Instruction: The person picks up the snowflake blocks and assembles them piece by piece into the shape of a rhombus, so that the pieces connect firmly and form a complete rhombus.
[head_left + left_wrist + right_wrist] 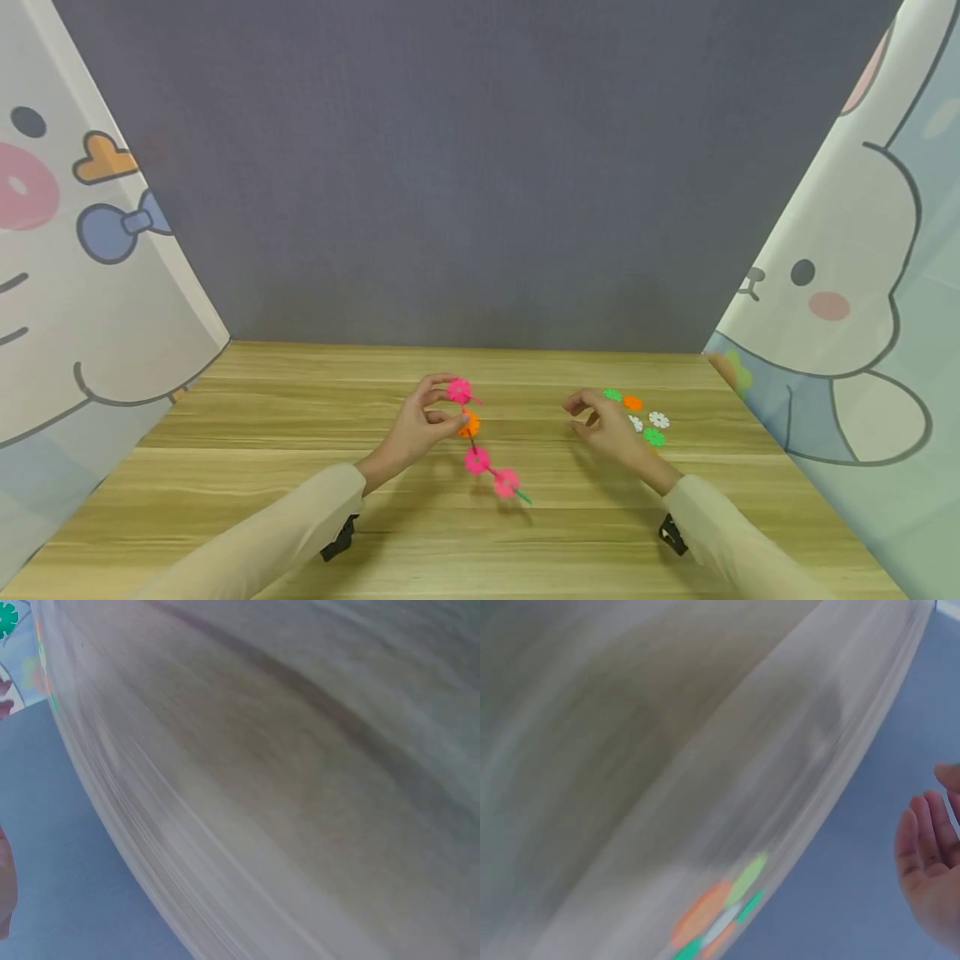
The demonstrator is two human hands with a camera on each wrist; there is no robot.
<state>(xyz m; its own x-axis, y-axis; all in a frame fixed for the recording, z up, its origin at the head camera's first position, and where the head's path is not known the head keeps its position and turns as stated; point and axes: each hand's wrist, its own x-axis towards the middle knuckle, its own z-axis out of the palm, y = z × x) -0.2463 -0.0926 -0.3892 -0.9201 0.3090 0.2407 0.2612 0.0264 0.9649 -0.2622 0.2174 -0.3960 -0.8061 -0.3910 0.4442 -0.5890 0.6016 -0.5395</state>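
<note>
Pink and orange discs [477, 460], joined by thin sticks [522, 496] into a chain [506, 482], are pinched near the upper end by the left hand [422, 422] in the head view, the rest being hung over the table [570, 550]. Nothing is seen gripped by the right hand [609, 432], poised beside loose discs [654, 437]. Light, stiffish pieces are suggested (plastic, by the look); joints might be loosened by swinging, so discs are best taken flat between thumb and finger, the sagging end supported. In the left wrist view, a green disc [7, 620] is caught, but the grip cannot be told. In the right wrist view, the right hand is shown loosely bent, bare.
</note>
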